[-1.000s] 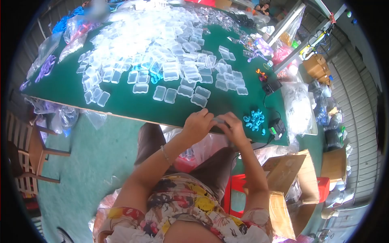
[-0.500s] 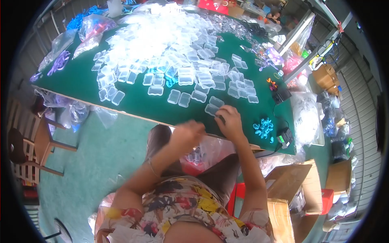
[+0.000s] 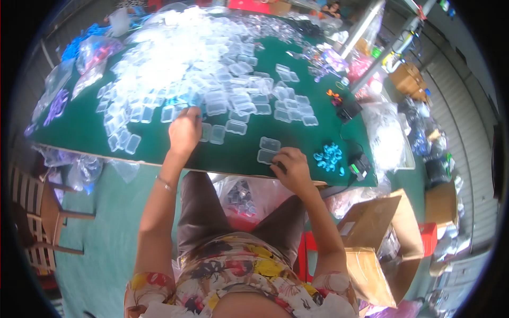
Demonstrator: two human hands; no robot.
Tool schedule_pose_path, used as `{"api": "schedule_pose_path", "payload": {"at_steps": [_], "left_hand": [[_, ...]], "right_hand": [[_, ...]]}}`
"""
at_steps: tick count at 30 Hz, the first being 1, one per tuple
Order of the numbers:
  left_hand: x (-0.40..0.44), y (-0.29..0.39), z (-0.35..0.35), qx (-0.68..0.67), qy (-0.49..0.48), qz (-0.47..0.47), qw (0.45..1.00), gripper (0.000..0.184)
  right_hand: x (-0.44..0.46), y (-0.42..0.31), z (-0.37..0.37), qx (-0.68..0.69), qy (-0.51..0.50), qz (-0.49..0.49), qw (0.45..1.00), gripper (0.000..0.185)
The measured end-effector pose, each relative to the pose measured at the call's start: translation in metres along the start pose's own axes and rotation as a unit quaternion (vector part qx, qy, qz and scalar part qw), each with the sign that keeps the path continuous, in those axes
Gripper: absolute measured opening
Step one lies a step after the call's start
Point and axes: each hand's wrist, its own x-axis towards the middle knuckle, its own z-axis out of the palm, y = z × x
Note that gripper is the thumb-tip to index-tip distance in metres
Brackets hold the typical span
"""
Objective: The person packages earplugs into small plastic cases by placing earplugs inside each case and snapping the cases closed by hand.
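An open clear plastic box, with its two halves laid flat, rests near the front edge of the green table. At its lower right corner, my right hand grips it with bent fingers. Farther left, my left hand reaches palm down to the near side of the big pile of clear boxes. Its fingers bend away from me over the spot where some light-blue pieces show, and the fingertips are hidden. More open boxes lie just right of that hand.
Small teal pieces form a heap on the right, beside a black device. Orange pieces lie behind them. A cardboard box stands at my right, and a wooden chair at the left. A metal post rises beyond the table.
My left hand has gone from the table's front edge forward and left to the pile. My right hand stays at the open box. The whole view has shifted slightly.
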Motion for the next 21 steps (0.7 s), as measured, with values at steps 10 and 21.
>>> {"api": "schedule_pose_path", "payload": {"at_steps": [10, 21], "left_hand": [[-0.070, 0.086, 0.028, -0.154, -0.009, 0.170, 0.973, 0.018], [-0.068, 0.105, 0.023, -0.031, -0.095, 0.038, 0.994, 0.015]], "right_hand": [[-0.009, 0.062, -0.063, -0.205, 0.077, 0.188, 0.958, 0.011], [-0.014, 0.072, -0.060, -0.205, 0.029, 0.160, 0.965, 0.010]]}}
